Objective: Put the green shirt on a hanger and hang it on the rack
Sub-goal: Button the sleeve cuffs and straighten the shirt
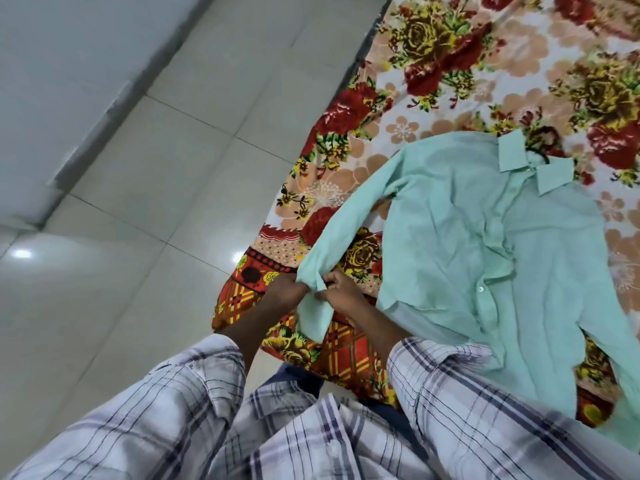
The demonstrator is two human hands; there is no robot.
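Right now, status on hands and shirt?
Left hand and right hand both pinch the sleeve cuff. Green shirt lies spread on floral blanket. Rack not in view.

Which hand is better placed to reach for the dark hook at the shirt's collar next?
Probably the right hand. Both hands pinch the sleeve cuff of the green shirt, but the dark hook lies far right; the left hand would cross over.

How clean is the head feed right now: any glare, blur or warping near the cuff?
Head view: two glare spots on the tiled floor, away from the work; light soft and even; the green shirt, its cuff, left hand and right hand read sharp; the plaid sleeves at the bottom smear slightly; wide-angle lens bends the tile lines.
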